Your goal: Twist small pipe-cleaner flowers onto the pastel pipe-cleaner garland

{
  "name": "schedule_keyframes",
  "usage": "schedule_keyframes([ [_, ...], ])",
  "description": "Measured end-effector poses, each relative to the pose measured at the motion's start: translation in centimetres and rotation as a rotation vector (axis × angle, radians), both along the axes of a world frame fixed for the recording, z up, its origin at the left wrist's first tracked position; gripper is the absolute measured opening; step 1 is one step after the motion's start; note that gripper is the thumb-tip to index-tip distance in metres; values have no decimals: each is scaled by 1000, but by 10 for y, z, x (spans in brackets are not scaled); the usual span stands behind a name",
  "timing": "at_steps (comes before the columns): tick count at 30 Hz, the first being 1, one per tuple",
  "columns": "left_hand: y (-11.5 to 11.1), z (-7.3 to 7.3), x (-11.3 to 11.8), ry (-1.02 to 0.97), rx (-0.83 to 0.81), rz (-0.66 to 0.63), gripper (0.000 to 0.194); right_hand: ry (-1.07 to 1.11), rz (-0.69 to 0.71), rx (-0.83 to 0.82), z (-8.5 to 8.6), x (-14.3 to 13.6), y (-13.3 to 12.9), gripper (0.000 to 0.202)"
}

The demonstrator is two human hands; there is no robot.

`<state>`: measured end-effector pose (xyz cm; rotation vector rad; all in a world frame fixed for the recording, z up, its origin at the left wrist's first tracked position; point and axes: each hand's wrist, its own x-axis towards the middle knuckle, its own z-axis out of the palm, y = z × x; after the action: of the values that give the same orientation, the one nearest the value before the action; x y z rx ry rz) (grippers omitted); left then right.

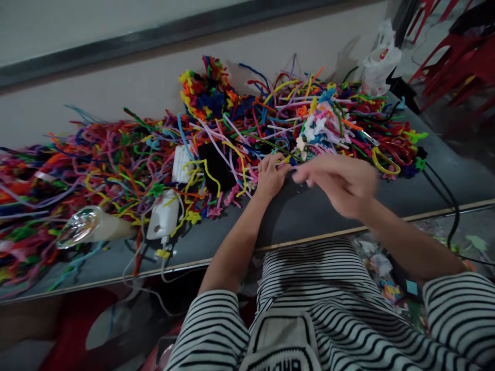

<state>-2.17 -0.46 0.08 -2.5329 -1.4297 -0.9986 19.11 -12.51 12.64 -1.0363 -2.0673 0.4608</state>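
Close to the table's front edge, my left hand is closed, its fingertips pinching a thin pipe cleaner. Only a short lavender bit of it shows beyond the fingers, with some yellow beside the fingertips. My right hand hovers just to the right, smeared by motion, so its finger grip is unclear. Right behind both hands lies a heap of coloured pipe cleaners. White and pink pipe-cleaner flowers rest on that heap. To the right of my right hand are scissors with yellow handles.
A black phone, a white adapter with a cable and a shiny foil-ended roll lie left. A white plastic bag stands at the back right. Black cables hang over the right edge. Red chairs stand beyond.
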Motion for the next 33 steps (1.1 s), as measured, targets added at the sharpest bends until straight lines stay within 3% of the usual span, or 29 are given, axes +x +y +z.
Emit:
schedule_keyframes([
  [2,2,-2,-1,11,10,22,30,-84,-15,59,-23,-17,50,38],
  [4,2,-3,-3,46,25,22,27,-269,-41,72,-55,-26,84,38],
  [7,0,-2,-4,110,32,-14,26,-411,-162,-4,-98,-28,102,38],
  [9,-1,-1,-3,127,32,-28,25,-438,-234,-65,-111,-26,104,39],
  [23,4,-8,7,207,128,-18,23,-184,-39,-106,-127,0,121,31],
  [33,-1,8,-1,144,62,-56,24,-121,-27,-127,-127,-4,123,33],
])
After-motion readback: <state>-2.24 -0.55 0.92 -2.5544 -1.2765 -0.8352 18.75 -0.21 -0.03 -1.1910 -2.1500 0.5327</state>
